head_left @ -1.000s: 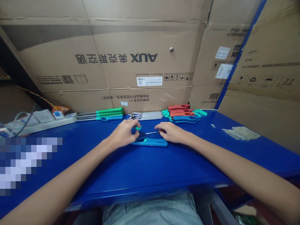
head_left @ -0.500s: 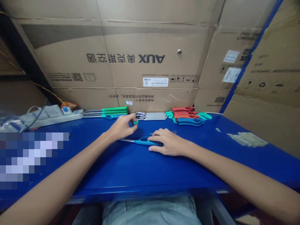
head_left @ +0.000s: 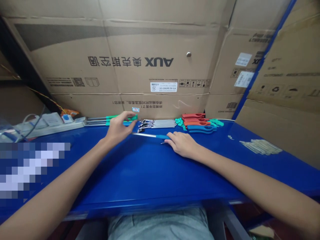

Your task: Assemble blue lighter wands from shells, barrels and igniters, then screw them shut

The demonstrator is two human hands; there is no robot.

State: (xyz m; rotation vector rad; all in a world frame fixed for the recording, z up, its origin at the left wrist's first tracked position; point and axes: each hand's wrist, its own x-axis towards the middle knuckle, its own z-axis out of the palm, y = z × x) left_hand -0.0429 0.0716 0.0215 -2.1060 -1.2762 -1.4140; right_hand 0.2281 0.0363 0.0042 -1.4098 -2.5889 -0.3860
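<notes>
My right hand (head_left: 183,144) is closed around the blue handle of a slim tool (head_left: 162,137), and much of the handle is under my fingers. Its bare metal shaft (head_left: 145,134) points left, its far end close beneath my left hand (head_left: 121,127). That left hand reaches to the stacked green-handled tools (head_left: 110,118), with fingers and thumb curled. Something green (head_left: 134,117) shows at its fingertips; whether it is a loose piece or a handle's end, I cannot tell. Just right of it lies a row of thin metal rods (head_left: 163,123) with dark ends.
Red handles (head_left: 193,116) and blue handles (head_left: 201,128) are piled at the back, with small green pieces (head_left: 216,122) around them. Clear plastic strips (head_left: 261,146) lie at right. A white power strip (head_left: 62,125) stands back left. Cardboard (head_left: 130,40) walls the rear.
The blue-handled tool has been drawn up and right by my right hand, which now grips it. My left hand has shifted left and back, onto the green-handled stack.
</notes>
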